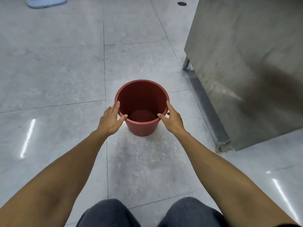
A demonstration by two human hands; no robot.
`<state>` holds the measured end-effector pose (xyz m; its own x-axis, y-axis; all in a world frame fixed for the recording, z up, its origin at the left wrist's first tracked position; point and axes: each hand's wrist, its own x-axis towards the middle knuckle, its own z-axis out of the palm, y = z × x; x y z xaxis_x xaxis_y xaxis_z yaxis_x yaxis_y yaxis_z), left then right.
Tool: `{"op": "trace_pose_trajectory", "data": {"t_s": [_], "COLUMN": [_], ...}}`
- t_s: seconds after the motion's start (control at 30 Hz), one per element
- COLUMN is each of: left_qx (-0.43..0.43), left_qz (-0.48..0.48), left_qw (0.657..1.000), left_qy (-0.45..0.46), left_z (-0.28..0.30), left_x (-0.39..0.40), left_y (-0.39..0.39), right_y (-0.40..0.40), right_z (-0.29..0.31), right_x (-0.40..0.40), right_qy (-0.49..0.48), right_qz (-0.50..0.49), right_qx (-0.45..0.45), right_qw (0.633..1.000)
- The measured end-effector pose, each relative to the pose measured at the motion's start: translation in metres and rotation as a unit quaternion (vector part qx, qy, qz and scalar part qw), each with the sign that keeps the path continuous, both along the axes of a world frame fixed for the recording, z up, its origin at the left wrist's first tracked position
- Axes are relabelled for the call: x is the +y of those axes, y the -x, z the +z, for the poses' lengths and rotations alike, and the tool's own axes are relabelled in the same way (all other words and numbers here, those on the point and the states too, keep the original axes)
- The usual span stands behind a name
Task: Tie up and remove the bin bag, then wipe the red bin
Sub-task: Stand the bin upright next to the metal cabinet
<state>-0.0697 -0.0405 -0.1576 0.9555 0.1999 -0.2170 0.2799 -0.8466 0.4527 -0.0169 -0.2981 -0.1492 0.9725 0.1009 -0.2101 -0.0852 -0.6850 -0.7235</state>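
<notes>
- The red bin (141, 102) stands upright on the grey tiled floor (54, 74), directly between the two hands and just ahead of them.
- It is a round, plain plastic bucket shape, wider at the rolled rim than at the base, the same dull red inside and out.
- No liner shows inside it; the bare round bottom is visible, darker in the shadow of the walls.
- The left hand (110, 120) lies against the bin's left rim with fingers straight and spread, the thumb stretched along the near lip.
- The right hand (172, 117) mirrors it on the right rim, fingers straight along the outer edge and thumb reaching to the near lip.
- Neither hand curls round the rim; both press flat against it.
- Beyond the right hand, well apart from the bin, stands a steel cabinet (246, 63) on short legs; its top and far side run out of the picture.
- Far ahead of the left hand, a pale blue shape (46, 2) is cut off by the upper edge and cannot be identified.
- A small dark spot on the floor just past the right hand is too small to make out.
- Below the forearms, the knees in dark trousers (190, 213) are cropped by the bottom edge.
</notes>
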Motion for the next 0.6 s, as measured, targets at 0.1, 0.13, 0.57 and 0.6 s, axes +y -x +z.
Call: {"op": "trace_pose_trajectory", "data": {"t_s": [0.1,0.13,0.57,0.6], "left_qx": [-0.013,-0.018,-0.032,-0.03], "left_qz": [-0.013,-0.031,-0.257,-0.274], "left_qw": [1.0,0.999,0.965,0.96], "left_qy": [0.011,0.015,0.049,0.045], "left_z": [0.003,0.007,0.017,0.015], "left_x": [-0.009,-0.016,-0.167,-0.181], "left_y": [0.008,0.012,0.062,0.069], "right_y": [0.022,0.032,0.194,0.21], "right_z": [0.002,0.004,0.023,0.023], "right_x": [-0.013,-0.022,-0.173,-0.183], "right_qy": [-0.01,-0.013,0.035,0.036], "right_qz": [-0.019,-0.034,-0.227,-0.245], "right_qx": [0.001,-0.003,-0.009,-0.007], "right_qw": [1.0,0.999,0.973,0.969]}}
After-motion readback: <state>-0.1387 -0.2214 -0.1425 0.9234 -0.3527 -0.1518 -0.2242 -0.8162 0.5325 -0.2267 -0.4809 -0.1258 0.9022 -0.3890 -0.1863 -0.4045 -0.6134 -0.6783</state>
